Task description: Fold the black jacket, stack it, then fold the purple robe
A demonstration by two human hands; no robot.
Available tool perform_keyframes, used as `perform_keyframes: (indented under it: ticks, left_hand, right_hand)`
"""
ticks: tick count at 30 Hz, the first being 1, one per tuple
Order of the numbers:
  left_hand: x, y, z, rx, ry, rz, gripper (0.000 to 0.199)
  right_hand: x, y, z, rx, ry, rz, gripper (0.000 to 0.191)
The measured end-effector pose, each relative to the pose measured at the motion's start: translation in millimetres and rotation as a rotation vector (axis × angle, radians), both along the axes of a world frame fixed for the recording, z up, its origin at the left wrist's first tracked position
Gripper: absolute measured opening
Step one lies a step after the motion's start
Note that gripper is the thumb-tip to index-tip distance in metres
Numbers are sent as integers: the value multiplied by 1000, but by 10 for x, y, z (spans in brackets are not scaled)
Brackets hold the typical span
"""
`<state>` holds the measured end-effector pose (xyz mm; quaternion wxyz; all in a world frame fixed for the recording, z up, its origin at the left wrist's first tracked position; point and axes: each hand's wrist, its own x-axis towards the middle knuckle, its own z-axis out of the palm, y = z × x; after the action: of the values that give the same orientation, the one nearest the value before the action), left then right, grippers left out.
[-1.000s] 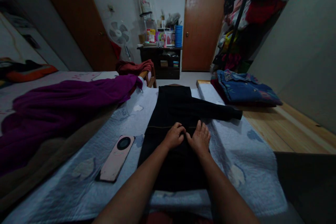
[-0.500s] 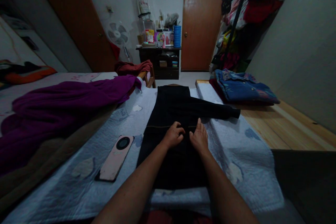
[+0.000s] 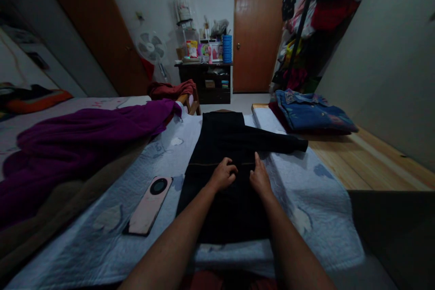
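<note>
A black long-sleeved garment (image 3: 220, 140) lies spread on the light blue quilt, one sleeve (image 3: 278, 139) stretched out to the right. A thin pale line crosses its middle. My left hand (image 3: 223, 175) rests on the garment just below this line, fingers a little bent and apart, with nothing held. At the garment's right side is my right hand (image 3: 260, 176), index finger stretched forward and thumb apart; its other fingers are hard to make out. No cloth shows pinched in either hand.
A pink phone (image 3: 149, 206) lies left on the quilt (image 3: 105, 244). Purple cloth (image 3: 91, 131) is heaped farther left. Folded blue clothing (image 3: 312, 111) sits on the wooden bed board (image 3: 353, 158) at right. A fan (image 3: 151, 47) and dark cabinet (image 3: 204, 86) stand behind.
My right hand has shifted slightly right, away from my left, and its fingers look less spread. The left hand and the garment stay almost the same; the view has turned slightly.
</note>
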<state>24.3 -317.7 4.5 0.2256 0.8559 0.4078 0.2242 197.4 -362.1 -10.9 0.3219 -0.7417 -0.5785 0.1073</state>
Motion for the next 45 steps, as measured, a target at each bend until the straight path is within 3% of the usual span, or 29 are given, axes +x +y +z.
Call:
perform_keyframes:
  ticks: [10,16,22,25,45]
  left_hand:
    - [4,-15,32,1,8,17,23]
    - [2,-10,18,-3,2,23,24]
    - [-3,-7,1,-14,-7,22,23]
    - [-7,-13,0,-13,-14,29,23]
    - [-16,-4,8,-18,-12,31,24]
  right_hand:
    - [34,21,-79,49,-2,-28,81]
    - [-31,2,-75,3,-42,-109,64]
    - [-152,-26,7,-80,-138,-145,92]
    - [-177,-29,36,-105,-167,-148,96]
    - [-138,-28,32,-92,-143,-110,75]
